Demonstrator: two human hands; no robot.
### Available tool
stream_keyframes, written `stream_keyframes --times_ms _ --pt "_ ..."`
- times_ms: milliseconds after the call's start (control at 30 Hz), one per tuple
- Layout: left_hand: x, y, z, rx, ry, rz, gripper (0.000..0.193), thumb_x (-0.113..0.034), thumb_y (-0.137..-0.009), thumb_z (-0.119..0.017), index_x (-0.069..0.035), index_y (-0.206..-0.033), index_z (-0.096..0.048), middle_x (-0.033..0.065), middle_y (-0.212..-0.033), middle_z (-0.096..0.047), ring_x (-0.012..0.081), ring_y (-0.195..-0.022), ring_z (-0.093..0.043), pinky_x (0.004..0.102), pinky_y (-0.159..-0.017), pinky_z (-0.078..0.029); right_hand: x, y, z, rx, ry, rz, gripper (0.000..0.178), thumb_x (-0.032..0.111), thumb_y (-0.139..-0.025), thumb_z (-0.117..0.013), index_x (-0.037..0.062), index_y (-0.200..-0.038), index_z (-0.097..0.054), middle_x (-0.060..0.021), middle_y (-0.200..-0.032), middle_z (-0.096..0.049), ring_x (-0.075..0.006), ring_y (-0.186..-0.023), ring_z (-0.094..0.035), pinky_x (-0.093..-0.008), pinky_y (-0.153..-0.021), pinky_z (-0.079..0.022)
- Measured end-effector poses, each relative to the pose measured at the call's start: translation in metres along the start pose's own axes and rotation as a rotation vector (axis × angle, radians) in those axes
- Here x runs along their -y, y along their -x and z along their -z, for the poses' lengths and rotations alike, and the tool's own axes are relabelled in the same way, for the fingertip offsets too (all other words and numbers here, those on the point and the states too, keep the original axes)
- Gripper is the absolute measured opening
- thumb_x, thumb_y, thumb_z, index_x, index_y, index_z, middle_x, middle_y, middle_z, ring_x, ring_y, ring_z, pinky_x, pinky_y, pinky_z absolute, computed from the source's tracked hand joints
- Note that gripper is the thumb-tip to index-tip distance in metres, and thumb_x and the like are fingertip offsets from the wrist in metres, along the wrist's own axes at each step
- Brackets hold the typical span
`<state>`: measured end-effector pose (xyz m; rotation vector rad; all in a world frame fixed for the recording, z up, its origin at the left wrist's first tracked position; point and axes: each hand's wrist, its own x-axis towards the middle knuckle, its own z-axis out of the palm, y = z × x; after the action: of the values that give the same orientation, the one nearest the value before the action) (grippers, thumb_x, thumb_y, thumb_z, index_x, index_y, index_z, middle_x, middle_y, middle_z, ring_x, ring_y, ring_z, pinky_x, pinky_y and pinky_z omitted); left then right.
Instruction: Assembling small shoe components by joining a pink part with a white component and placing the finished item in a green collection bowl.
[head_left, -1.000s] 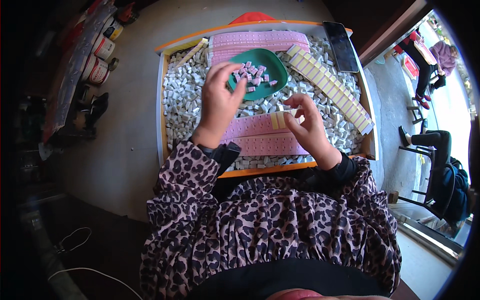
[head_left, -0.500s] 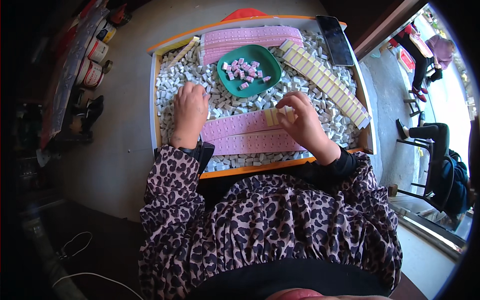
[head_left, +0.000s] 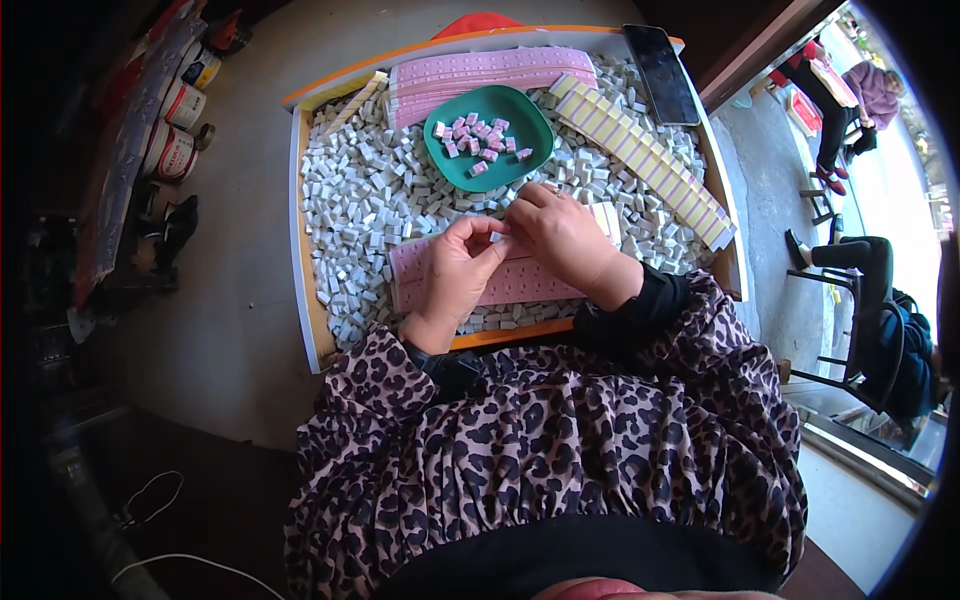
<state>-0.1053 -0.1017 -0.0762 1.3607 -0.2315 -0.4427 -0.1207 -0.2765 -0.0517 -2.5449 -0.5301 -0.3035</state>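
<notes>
Above the near pink sticker sheets [head_left: 530, 280], my two hands meet at the fingertips. My left hand [head_left: 455, 275] is closed in a pinch, and a bit of a small white block [head_left: 496, 237] shows between its thumb and forefinger. My right hand [head_left: 568, 238] has its fingers drawn together against the same spot; whatever they grip is hidden. Just beyond the hands sits a green dish [head_left: 545, 150] holding several small blocks [head_left: 470, 140] with pink faces. Loose white blocks [head_left: 350, 210] spread all around the dish and sheets.
A shallow box with an orange-edged rim [head_left: 300, 250] contains everything. More pink sheets [head_left: 480, 75] lie at its far side, yellow-striped strips [head_left: 645, 155] at the right, and a black phone [head_left: 662, 75] at the far right corner. Cans [head_left: 180, 105] stand left; people sit outside at right.
My left hand has come right and nearer from the loose blocks, with a white block. My right hand has moved left from the sticker sheet, and the two now touch.
</notes>
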Motion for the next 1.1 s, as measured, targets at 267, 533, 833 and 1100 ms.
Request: stream_keyframes --times_ms 267,533,833,1100 --pt "0.007 -0.004 0.005 -0.097 -0.035 -0.053 0.020 0.003 -0.085 -0.061 0.000 -0.106 -0.063 0.0004 -0.088 -0.061 0.0039 -0.074 -0.055 0.0175 -0.069 -0.045 -0.003 0.017 0.013 0.123 0.023 0.104 0.019 0.010 -0.076 -0.063 0.0040 -0.094 -0.058 -0.0107 -0.094 -0.053 -0.0269 -0.085 -0.058 -0.0374 -0.069 -0.049" --pt "-0.003 -0.003 -0.001 -0.061 0.058 0.010 0.022 0.003 -0.088 -0.058 0.001 -0.109 -0.060 0.0021 -0.094 -0.061 0.0058 -0.078 -0.057 0.0196 -0.073 -0.049 0.002 0.017 0.010 -0.008 -0.113 0.042 0.032 0.011 -0.077 -0.063 0.0038 -0.108 -0.059 -0.0099 -0.097 -0.053 -0.0280 -0.091 -0.056 -0.0365 -0.077 -0.048" --pt "-0.005 -0.004 0.000 -0.049 0.048 0.003 0.020 0.001 -0.089 -0.057 0.001 -0.109 -0.058 0.0043 -0.097 -0.061 0.0075 -0.078 -0.058 0.0225 -0.073 -0.051 0.007 0.023 0.011 0.118 0.010 -0.009 0.036 0.009 -0.076 -0.064 0.0052 -0.111 -0.059 -0.0107 -0.101 -0.054 -0.0276 -0.095 -0.055 -0.0377 -0.078 -0.048" --pt "-0.001 -0.004 0.002 -0.036 0.033 0.008 0.020 0.001 -0.089 -0.057 0.001 -0.109 -0.059 0.0038 -0.095 -0.062 0.0075 -0.079 -0.058 0.0213 -0.073 -0.050 0.009 0.020 0.013 -0.019 -0.131 -0.024 0.032 0.011 -0.077 -0.065 0.0057 -0.108 -0.060 -0.0110 -0.095 -0.054 -0.0285 -0.088 -0.056 -0.0387 -0.075 -0.048"
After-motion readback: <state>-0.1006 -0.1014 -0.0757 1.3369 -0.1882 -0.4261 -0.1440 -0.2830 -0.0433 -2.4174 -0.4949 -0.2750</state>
